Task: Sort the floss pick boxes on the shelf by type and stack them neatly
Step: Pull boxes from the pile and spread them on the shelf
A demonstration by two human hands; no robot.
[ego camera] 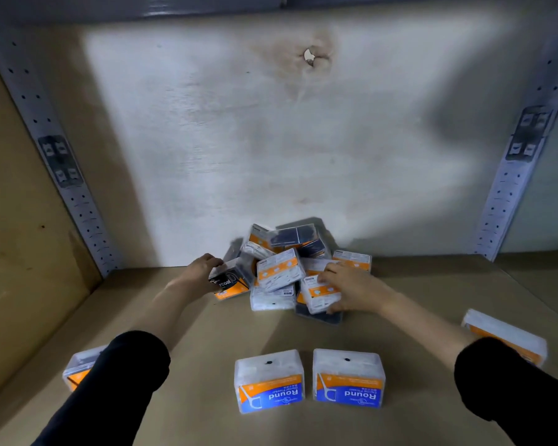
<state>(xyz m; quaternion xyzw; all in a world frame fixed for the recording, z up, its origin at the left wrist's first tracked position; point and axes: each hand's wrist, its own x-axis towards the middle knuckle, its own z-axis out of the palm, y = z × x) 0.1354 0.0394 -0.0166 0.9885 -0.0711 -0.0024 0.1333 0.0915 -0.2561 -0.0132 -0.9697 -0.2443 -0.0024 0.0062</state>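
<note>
Floss pick boxes on shelf [190,333]: sorting in progress, both hands at the unsorted heap.

Left to right: one clear box with an orange label [78,368] at the front left, partly hidden by a black sleeve. Left hand [200,268], arm stretched forward, fingers curled over the end of a black charcoal box [231,280] at the heap's left edge. Two blue-label Round boxes [269,381] stand side by side at the front centre. Mixed heap [290,262] lies against the back wall. Right hand [348,288], palm down, pinches a white-pick box [319,292] between fingers and thumb. A further orange-label box [503,336] sits at the front right, blurred. Step judged: pulling one box of each type out of the heap. Next move calls for lifting both clear without toppling their neighbours, then setting each with its own kind.
</note>
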